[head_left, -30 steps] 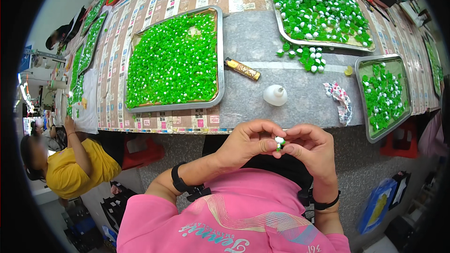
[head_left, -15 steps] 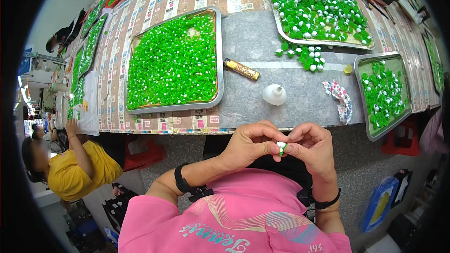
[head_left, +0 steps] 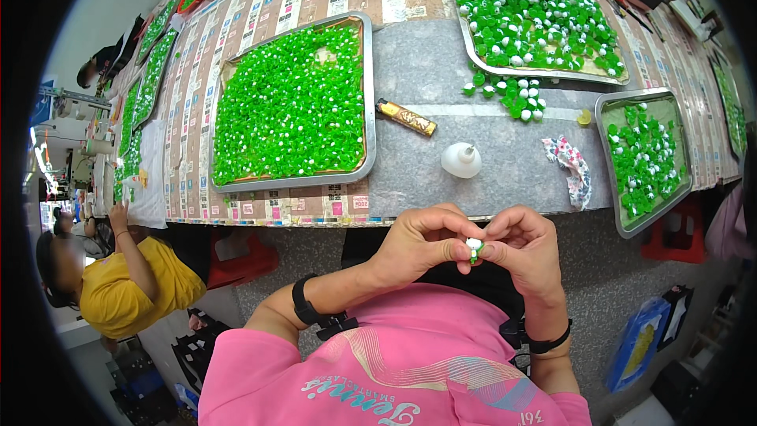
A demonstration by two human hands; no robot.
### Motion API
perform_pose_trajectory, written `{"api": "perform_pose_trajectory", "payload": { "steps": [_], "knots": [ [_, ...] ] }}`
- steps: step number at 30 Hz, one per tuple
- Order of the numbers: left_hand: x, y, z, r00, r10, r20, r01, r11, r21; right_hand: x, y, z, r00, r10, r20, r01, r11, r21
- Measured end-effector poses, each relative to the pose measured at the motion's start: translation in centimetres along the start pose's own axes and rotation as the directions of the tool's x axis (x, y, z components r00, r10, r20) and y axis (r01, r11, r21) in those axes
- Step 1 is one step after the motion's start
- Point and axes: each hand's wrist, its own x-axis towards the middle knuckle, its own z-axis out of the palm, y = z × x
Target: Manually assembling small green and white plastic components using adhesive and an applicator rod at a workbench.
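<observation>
Just off the table's near edge, a small green and white plastic piece [head_left: 474, 245] is pinched between my fingertips. My left hand [head_left: 430, 243] grips its left side with thumb and forefinger. From the other side the thumb and fingers of my right hand [head_left: 523, 251] press on it. Its exact kind is too small to make out. Beyond my hands stands a white squeeze bottle [head_left: 461, 160] with a narrow tip. A yellow and black lighter [head_left: 407, 117] lies past it. Several loose white and green pieces [head_left: 524, 99] are clustered near the far tray.
Metal trays of green and white pieces stand at the left [head_left: 369, 102], far right [head_left: 552, 75] and near right [head_left: 603, 142]. A crumpled patterned cloth [head_left: 569, 170] lies on the grey mat [head_left: 418, 177]. A person in a yellow shirt [head_left: 142, 288] works at the left.
My hands and the piece stay in almost the same place, with only tiny finger shifts. At the left, the other person's hand has moved slightly.
</observation>
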Motion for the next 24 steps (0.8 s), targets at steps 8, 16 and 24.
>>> {"api": "perform_pose_trajectory", "payload": {
  "steps": [8,16,24],
  "knots": [
    [-0.02,0.29,0.14,1.0,0.004,-0.008,-0.004,1.0,0.006,-0.05,-0.28,0.23,1.0,-0.006,-0.002,0.006,1.0,0.017],
    [-0.24,0.32,0.16,0.999,0.042,0.017,-0.044,0.995,0.088,-0.33,0.12,-0.04,0.999,-0.043,0.01,0.044,0.998,-0.038],
    [0.11,0.77,0.84,0.997,0.057,-0.049,-0.049,0.989,0.138,-0.39,-0.15,-0.24,1.0,-0.023,0.015,0.023,0.999,0.025]
  ]
}}
